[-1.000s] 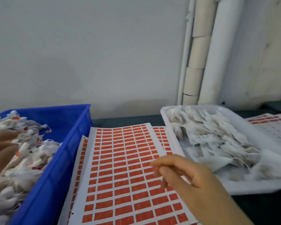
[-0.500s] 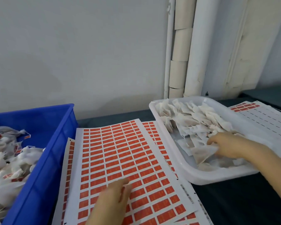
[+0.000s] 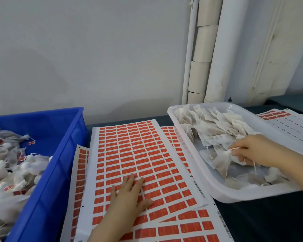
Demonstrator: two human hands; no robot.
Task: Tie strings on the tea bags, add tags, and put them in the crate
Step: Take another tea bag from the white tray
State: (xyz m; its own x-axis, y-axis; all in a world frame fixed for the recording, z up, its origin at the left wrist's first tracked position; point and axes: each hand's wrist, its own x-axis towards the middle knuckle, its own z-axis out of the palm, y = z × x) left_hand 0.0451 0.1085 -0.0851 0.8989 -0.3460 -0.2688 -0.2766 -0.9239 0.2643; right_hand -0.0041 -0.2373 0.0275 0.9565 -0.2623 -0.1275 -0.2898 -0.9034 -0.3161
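A white tray (image 3: 206,180) at the right holds a heap of untagged tea bags (image 3: 215,126). My right hand (image 3: 252,151) reaches into it and pinches one tea bag (image 3: 224,159) with a loose string hanging below. A sheet of red tags (image 3: 138,154) lies in the middle, on top of other sheets. My left hand (image 3: 129,196) rests flat on it, fingers straight. At the left stands a blue crate (image 3: 59,154) full of tagged tea bags (image 3: 9,168).
Another sheet with a few red tags (image 3: 278,114) lies behind the tray at the far right. White pipes and wrapped rolls (image 3: 205,49) run up the wall behind. The dark table surface (image 3: 262,219) shows at the lower right.
My right hand moved from above the tag sheet into the tray and took hold of a tea bag. My left hand left the crate and settled flat on the sheet.
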